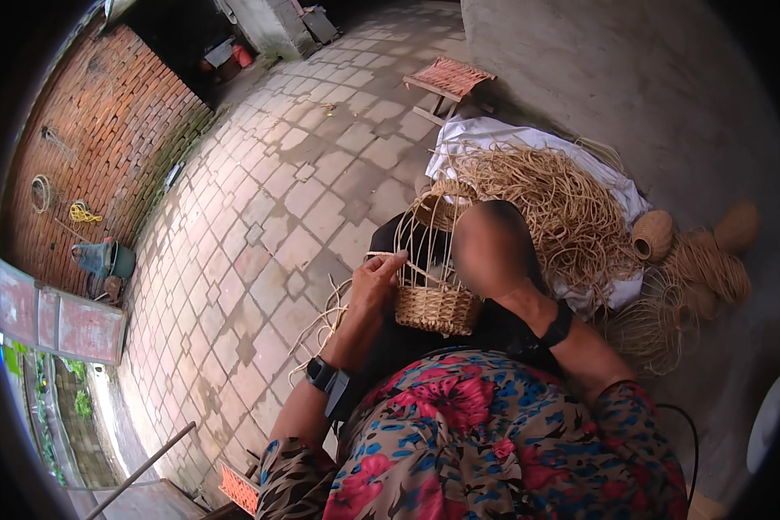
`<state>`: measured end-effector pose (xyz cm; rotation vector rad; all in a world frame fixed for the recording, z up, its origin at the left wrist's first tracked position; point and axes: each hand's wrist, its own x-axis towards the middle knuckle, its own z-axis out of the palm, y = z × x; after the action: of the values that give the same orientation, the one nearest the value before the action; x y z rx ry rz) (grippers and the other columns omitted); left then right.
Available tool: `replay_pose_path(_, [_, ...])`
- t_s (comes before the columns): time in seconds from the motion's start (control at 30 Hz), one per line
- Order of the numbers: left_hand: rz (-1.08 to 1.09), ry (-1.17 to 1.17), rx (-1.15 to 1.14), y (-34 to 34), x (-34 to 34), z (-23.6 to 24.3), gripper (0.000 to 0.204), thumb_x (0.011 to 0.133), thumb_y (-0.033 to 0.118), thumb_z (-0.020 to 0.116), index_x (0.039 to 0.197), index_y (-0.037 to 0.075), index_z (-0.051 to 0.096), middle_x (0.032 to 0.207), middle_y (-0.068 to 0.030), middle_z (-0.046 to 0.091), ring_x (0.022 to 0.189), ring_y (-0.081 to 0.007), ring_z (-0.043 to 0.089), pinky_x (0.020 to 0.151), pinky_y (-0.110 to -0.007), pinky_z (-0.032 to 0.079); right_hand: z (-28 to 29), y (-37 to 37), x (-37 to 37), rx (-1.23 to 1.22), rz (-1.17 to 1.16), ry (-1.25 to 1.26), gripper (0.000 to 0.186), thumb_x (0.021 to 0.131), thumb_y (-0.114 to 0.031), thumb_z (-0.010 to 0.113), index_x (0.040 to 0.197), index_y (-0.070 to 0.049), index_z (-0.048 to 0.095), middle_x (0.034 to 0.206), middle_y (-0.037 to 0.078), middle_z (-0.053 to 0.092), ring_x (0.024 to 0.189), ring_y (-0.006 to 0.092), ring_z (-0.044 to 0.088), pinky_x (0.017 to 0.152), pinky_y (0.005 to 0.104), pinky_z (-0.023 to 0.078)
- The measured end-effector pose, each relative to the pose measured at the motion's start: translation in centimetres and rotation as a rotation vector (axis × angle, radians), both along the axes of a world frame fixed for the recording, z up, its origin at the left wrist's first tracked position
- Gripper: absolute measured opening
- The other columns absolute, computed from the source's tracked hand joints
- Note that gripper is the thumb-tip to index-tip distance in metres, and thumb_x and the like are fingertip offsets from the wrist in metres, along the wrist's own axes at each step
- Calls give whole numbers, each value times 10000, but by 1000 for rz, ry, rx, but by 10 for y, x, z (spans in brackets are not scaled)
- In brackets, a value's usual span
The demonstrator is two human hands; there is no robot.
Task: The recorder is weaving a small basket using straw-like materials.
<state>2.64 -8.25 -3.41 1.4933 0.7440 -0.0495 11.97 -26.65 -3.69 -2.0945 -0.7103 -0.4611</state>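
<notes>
A half-woven basket of pale straw-coloured fibre rests at my lap, its dense woven band toward me and bare ribs rising to a woven part at the far end. At its left side, my left hand is closed, thumb and fingers pinching a fibre strand that runs across the ribs. My right hand is at the basket's right side; it is smeared, so its fingers cannot be made out. Loose strand ends hang left of my left wrist.
A heap of fibre strands lies on a white sheet to the right. Beyond it stand small woven baskets and a wire-like frame. A low slatted stool is at the far side, near the wall. Paving covers the floor.
</notes>
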Motion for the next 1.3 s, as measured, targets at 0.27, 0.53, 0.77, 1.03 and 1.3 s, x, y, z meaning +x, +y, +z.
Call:
replay_pose_path(0.27, [-69, -434, -77, -14, 8, 30, 118, 913, 175, 638, 940, 61, 620, 741, 16, 594, 588, -56, 521, 580, -206, 451, 0, -6, -1, -16, 13, 29, 155, 755, 0, 558, 875, -97, 536, 721, 108, 637, 646, 354, 637, 566, 449, 500])
replay_pose_path(0.53, [-458, -469, 1016, -32, 31, 29, 107, 822, 108, 610, 912, 62, 643, 765, -93, 680, 630, -242, 650, 587, -357, 510, 0, -3, 0, -4, 46, 74, 149, 756, -14, 577, 877, -92, 538, 737, 121, 640, 669, 360, 638, 581, 456, 496])
replay_pose_path(0.77, [-478, -401, 782, -21, 25, 23, 252, 827, 76, 626, 1074, 99, 586, 727, -80, 642, 575, -208, 612, 512, -350, 462, -5, -6, 2, 19, 32, 68, 136, 762, -24, 584, 871, -94, 542, 716, 119, 633, 666, 360, 636, 577, 453, 492])
replay_pose_path(1.03, [-418, -334, -286, 5, -25, 42, 431, 947, 196, 569, 1346, 91, 444, 723, 33, 509, 593, -45, 426, 530, -170, 314, -19, -6, 14, 98, 67, 121, 102, 770, -14, 573, 841, -87, 559, 718, 110, 631, 671, 332, 642, 560, 419, 491])
replay_pose_path(1.3, [-285, -325, -455, 45, -38, -4, 227, 978, 196, 551, 1154, 57, 585, 781, 16, 553, 671, -61, 491, 618, -193, 405, -26, -8, 12, 127, 92, 129, 97, 769, 12, 568, 833, -61, 562, 718, 121, 623, 646, 323, 635, 557, 386, 485])
